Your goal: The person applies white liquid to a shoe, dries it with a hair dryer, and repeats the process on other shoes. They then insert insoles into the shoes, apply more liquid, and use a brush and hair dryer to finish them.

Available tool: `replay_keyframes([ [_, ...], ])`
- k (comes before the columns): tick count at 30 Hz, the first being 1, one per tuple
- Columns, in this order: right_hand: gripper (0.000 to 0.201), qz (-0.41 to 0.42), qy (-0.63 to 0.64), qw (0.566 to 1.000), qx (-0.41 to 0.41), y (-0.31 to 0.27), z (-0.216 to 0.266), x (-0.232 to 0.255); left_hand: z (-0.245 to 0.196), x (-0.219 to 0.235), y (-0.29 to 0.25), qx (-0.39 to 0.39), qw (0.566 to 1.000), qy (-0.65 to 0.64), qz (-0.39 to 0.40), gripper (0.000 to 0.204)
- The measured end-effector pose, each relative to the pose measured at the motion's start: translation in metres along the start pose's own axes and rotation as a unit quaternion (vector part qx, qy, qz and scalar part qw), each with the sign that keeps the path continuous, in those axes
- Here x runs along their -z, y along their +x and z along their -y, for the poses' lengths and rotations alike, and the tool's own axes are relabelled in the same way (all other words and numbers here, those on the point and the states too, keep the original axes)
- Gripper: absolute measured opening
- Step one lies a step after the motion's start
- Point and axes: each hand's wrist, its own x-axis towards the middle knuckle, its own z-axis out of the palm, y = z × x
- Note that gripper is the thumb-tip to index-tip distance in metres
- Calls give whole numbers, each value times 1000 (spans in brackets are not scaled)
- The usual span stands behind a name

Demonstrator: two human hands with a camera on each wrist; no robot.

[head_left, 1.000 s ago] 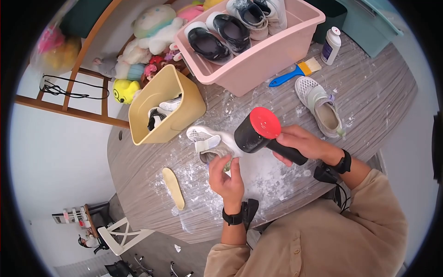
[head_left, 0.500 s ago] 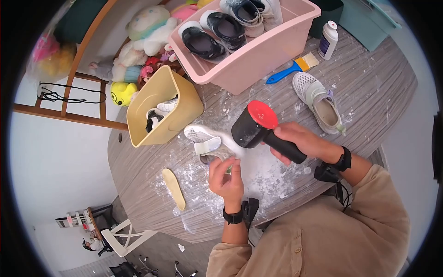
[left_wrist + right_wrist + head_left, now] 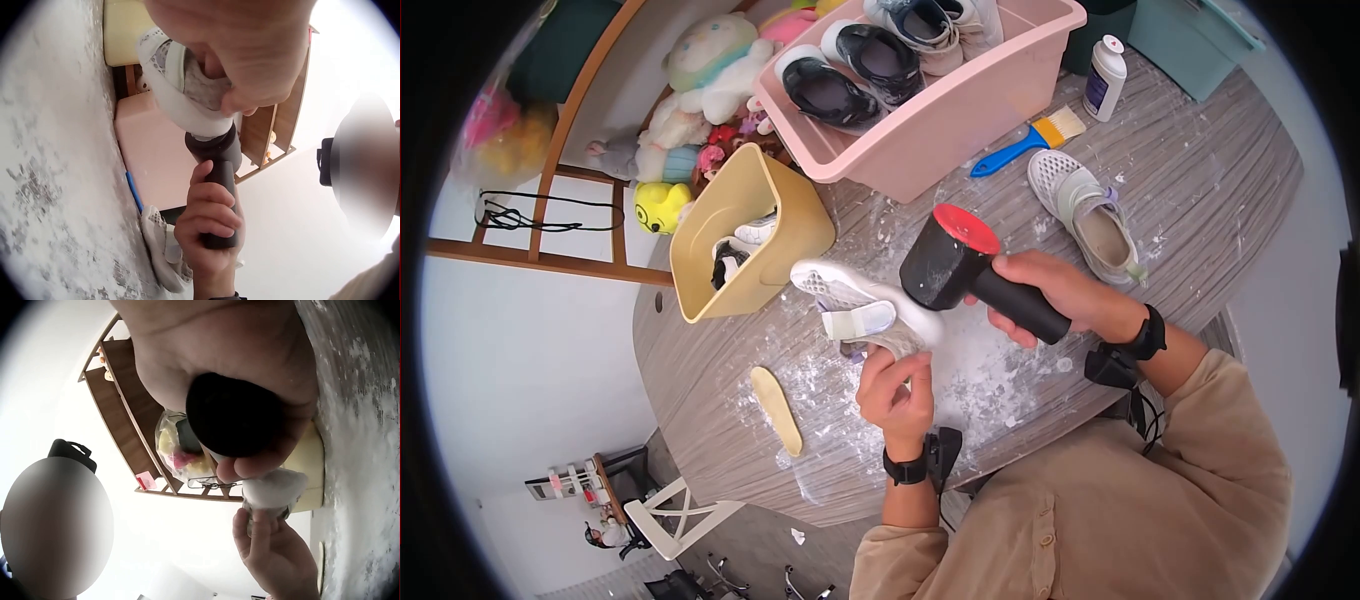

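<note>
My left hand grips a white and grey shoe at its heel end, fingers inside the opening. The shoe is tilted, its white sole turned toward my right side and its strap facing me. In my right hand is the handle of a black hair dryer with a round red end. The dryer's front end is right at the sole, as the left wrist view also shows. A matching shoe lies on the table to the right. A pale yellow insole lies left of my left hand.
White flakes and powder cover much of the wooden table. Behind stand a pink tub with several shoes and a yellow bin with shoes inside. A blue-handled brush and white bottle are at the back right.
The shoe in my left hand has tipped, so more of its strap and sole shows. The hair dryer stays beside the sole, its red end turned a little further away.
</note>
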Motion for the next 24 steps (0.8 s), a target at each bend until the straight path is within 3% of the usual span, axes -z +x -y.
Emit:
replay_keyframes([
  [3,48,-28,15,999,-1,1,-2,2,-2,-3,2,-25,999,-11,18,15],
  [8,46,7,0,999,-33,-2,1,-1,3,-1,-4,51,997,11,-64,13],
  [18,38,40,-126,989,73,0,-10,-6,3,-4,-4,94,987,29,-126,18],
  [24,39,71,-202,973,90,-1,-11,-10,-6,-3,7,185,959,4,-213,19],
])
